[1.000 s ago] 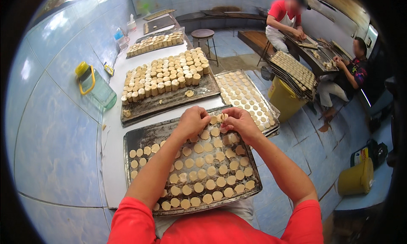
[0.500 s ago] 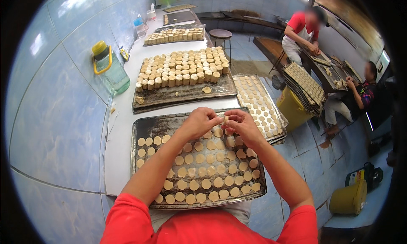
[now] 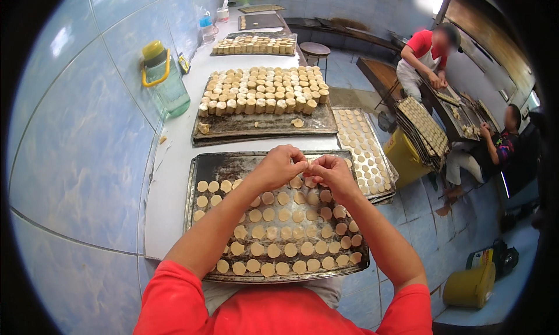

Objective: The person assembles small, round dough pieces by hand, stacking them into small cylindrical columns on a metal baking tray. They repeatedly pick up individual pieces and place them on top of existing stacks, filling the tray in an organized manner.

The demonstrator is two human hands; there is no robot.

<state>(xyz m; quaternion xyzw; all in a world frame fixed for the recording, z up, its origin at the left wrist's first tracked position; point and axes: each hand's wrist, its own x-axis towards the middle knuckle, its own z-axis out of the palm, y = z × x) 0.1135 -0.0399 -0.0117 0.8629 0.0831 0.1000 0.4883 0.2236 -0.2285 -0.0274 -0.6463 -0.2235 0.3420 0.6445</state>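
A dark metal baking tray [image 3: 204, 163] lies in front of me, with several rows of flat round dough discs [image 3: 273, 250] on it. My left hand [image 3: 278, 166] and my right hand [image 3: 331, 173] meet fingertip to fingertip above the tray's far part. They pinch a small piece of dough [image 3: 307, 170] between them, mostly hidden by the fingers. Behind this tray a second tray [image 3: 262, 128] carries stacked dough rounds [image 3: 262, 93].
A white counter [image 3: 169, 177] runs along the blue tiled wall, with a green jug with a yellow lid [image 3: 163, 78] on it. A filled tray [image 3: 364, 151] sits to the right. Two people work at a far table [image 3: 460, 110] on the right. Yellow bins [image 3: 469, 285] stand on the floor.
Both hands stay together over the tray's far part, working the small dough piece. The view has shifted slightly, so the tray sits lower and nearer.
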